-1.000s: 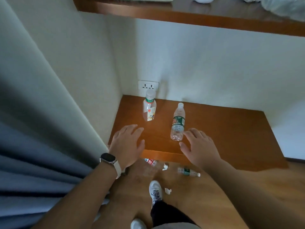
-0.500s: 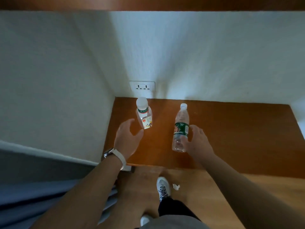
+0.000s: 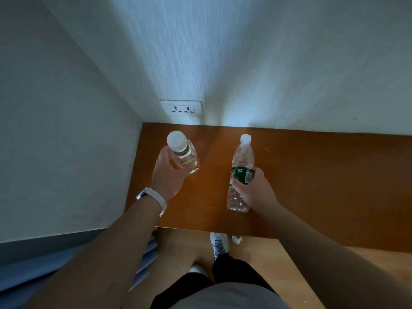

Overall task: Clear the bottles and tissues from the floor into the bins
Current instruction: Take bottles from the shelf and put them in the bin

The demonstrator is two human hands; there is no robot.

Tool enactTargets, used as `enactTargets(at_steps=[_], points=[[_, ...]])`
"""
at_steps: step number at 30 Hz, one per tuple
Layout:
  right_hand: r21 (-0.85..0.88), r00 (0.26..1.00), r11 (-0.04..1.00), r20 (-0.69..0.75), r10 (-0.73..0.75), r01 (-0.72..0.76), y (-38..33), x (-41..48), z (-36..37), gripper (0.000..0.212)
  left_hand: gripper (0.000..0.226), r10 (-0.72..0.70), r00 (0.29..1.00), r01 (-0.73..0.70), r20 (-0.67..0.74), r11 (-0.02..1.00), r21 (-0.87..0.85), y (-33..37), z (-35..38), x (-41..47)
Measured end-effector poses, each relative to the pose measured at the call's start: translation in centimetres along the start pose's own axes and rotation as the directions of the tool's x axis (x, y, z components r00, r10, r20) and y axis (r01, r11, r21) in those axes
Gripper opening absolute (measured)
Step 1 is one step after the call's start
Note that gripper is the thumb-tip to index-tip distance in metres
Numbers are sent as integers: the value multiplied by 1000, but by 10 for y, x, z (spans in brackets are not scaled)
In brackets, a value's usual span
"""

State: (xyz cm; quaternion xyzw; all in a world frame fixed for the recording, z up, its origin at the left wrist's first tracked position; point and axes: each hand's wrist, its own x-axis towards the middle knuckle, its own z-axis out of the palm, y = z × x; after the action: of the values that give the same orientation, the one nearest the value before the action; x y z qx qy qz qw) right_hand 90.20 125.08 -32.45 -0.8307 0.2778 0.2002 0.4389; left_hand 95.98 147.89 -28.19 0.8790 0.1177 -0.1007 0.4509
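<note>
Two clear plastic bottles stand on a brown wooden desk [image 3: 323,186] in a wall corner. My left hand [image 3: 167,175] grips the short wide bottle with the big white cap [image 3: 181,150]. The tall slim bottle with a green label [image 3: 242,166] is held round its label by my right hand [image 3: 254,188]. A crumpled white tissue [image 3: 236,239] lies on the wooden floor [image 3: 289,275] just below the desk edge, beside my shoe. No bin is in view.
A white wall socket [image 3: 181,108] sits above the desk's back left corner. White walls close the desk on the left and behind. A blue-grey curtain [image 3: 44,275] hangs at lower left. My legs and white shoe [image 3: 219,244] are below the desk edge.
Both hands have closed round the bottles; before they were open and reaching. The view has tilted closer over the desk, and the floor bottles seen earlier are out of view.
</note>
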Motion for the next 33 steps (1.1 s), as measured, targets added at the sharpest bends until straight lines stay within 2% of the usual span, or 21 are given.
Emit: enactTargets(at_steps=[8, 22, 26, 33], points=[[64, 999, 998, 42, -26, 23, -6, -14, -9, 60, 63, -20, 999, 20, -31, 1000, -4, 8, 3, -12], [211, 977, 962, -162, -140, 173, -9, -125, -30, 43, 48, 189, 981, -187, 45, 981, -56, 31, -33, -98], [191, 959, 956, -220, -178, 221, -4, -172, -33, 45, 52, 260, 963, -252, 70, 962, -103, 37, -49, -128], [215, 928, 948, -339, -151, 233, 25, -253, -42, 59, 54, 357, 922, -327, 149, 925, -196, 51, -50, -181]])
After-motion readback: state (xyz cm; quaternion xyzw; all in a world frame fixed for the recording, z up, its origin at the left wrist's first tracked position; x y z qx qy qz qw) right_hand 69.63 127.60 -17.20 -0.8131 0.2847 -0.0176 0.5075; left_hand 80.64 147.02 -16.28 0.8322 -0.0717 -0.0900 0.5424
